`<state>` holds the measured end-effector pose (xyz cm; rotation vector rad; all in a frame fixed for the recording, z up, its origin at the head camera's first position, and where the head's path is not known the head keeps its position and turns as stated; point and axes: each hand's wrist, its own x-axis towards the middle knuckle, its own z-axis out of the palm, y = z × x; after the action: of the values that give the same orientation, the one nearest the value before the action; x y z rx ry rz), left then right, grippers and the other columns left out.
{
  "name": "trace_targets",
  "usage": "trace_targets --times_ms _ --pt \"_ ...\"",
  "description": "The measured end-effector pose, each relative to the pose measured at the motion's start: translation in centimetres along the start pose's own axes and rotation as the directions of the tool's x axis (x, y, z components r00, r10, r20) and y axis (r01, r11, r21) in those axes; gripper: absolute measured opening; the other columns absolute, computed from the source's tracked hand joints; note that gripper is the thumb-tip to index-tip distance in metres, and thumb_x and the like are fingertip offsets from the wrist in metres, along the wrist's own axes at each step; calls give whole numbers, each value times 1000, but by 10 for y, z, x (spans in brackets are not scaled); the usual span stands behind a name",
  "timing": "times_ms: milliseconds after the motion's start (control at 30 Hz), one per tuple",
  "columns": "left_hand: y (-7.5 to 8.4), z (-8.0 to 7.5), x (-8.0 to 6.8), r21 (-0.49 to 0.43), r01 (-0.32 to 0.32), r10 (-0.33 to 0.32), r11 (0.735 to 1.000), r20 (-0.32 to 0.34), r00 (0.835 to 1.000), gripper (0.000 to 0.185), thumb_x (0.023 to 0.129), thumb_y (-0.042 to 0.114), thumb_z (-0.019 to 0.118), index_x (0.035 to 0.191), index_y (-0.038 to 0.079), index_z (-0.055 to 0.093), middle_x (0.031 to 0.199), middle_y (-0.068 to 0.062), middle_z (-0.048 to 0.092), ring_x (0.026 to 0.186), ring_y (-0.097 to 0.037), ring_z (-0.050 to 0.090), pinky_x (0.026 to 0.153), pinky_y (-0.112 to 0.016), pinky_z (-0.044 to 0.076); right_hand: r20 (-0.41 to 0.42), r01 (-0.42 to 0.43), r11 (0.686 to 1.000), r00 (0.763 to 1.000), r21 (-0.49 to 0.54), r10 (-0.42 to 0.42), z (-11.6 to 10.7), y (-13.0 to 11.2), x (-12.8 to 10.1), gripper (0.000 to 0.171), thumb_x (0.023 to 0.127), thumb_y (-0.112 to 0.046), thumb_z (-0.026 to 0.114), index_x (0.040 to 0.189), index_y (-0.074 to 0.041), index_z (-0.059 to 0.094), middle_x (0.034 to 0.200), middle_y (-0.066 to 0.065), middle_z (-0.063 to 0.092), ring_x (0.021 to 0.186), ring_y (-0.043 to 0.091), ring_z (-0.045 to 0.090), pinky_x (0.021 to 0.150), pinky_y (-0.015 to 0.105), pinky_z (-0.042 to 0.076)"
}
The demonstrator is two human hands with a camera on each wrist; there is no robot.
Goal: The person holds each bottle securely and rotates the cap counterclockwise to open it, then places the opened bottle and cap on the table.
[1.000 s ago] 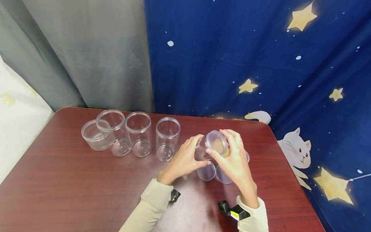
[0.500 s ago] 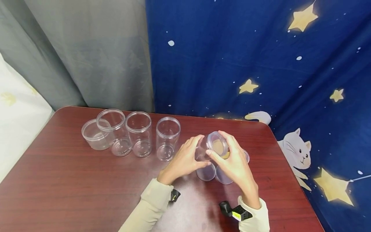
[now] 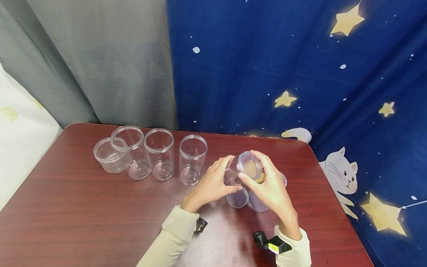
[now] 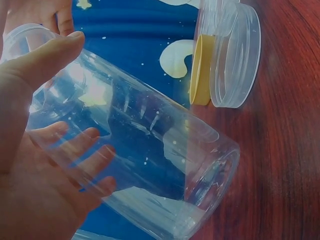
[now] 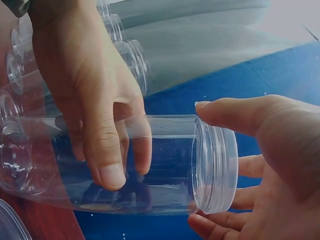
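A clear plastic jar is held tilted above the red-brown table, its mouth toward me. My left hand grips its body, thumb on top and fingers underneath. My right hand curls round the clear lid on the jar's mouth. In the right wrist view the jar lies sideways, the left hand wraps its middle, and the right hand has its thumb over the lid and fingers below. The left wrist view shows the jar in the left hand, base toward the table.
Several open clear jars stand in a row at the table's back left. Loose clear lids lie under the hands, and a yellow lid leans beside a clear one. A blue starry curtain and grey curtain hang behind.
My right hand has shifted slightly round the lid end and its wrist has dropped a little. The jar and left hand have barely moved.
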<state>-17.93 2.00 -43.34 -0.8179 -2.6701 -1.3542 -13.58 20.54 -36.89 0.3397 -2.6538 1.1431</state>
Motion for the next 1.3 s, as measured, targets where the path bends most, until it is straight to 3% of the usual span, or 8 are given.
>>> trace_targets --times_ms 267,500,700,800,900,1100,1300 --pt "0 0 0 6 -4 4 1000 -6 1000 90 76 40 84 148 12 38 131 -5 56 123 -21 51 108 -48 38 -28 25 999 999 31 -24 -1 0 1 71 81 -19 82 143 -14 49 144 6 51 128 26 53 104 52 44" --pt "0 0 0 8 10 -10 1000 -12 1000 90 75 39 84 147 12 38 132 -6 55 126 -21 50 109 -48 37 -93 19 999 996 26 -16 -4 -2 0 70 80 -18 82 142 -17 50 142 0 52 124 22 54 98 45 46" --pt "-1 0 0 -17 12 -13 1000 -38 999 88 75 37 84 146 12 39 133 -6 54 126 -21 49 109 -48 36 -113 7 993 994 114 6 -7 -1 0 75 82 -14 80 147 -17 44 139 7 52 117 26 57 95 19 47" --pt "-2 1 0 -29 15 -17 999 -54 998 88 74 37 85 146 14 39 137 -6 50 125 -22 50 107 -48 38 -119 32 987 993 157 -13 -8 0 1 76 82 -10 80 149 -17 42 139 8 50 119 27 56 96 12 44" --pt "-2 2 -1 -37 26 -29 999 -66 997 88 74 38 86 146 17 39 138 -6 47 120 -24 53 102 -47 42 -118 43 985 993 169 -24 -9 1 1 79 83 -7 79 151 -18 41 141 9 47 120 27 55 99 15 45" --pt "-4 5 -1 -59 42 -47 997 -103 994 89 72 38 88 145 22 41 130 -6 43 110 -21 56 95 -43 48 -109 12 985 994 175 8 -14 4 1 81 84 -6 78 153 -22 38 144 7 45 125 27 54 101 36 46" --pt "-4 5 0 -60 68 -75 996 -126 989 91 71 40 89 147 24 40 129 -8 38 113 -21 50 97 -44 46 -120 -16 978 992 209 42 -17 10 3 78 85 -6 76 151 -19 39 143 7 45 123 24 55 97 16 45"
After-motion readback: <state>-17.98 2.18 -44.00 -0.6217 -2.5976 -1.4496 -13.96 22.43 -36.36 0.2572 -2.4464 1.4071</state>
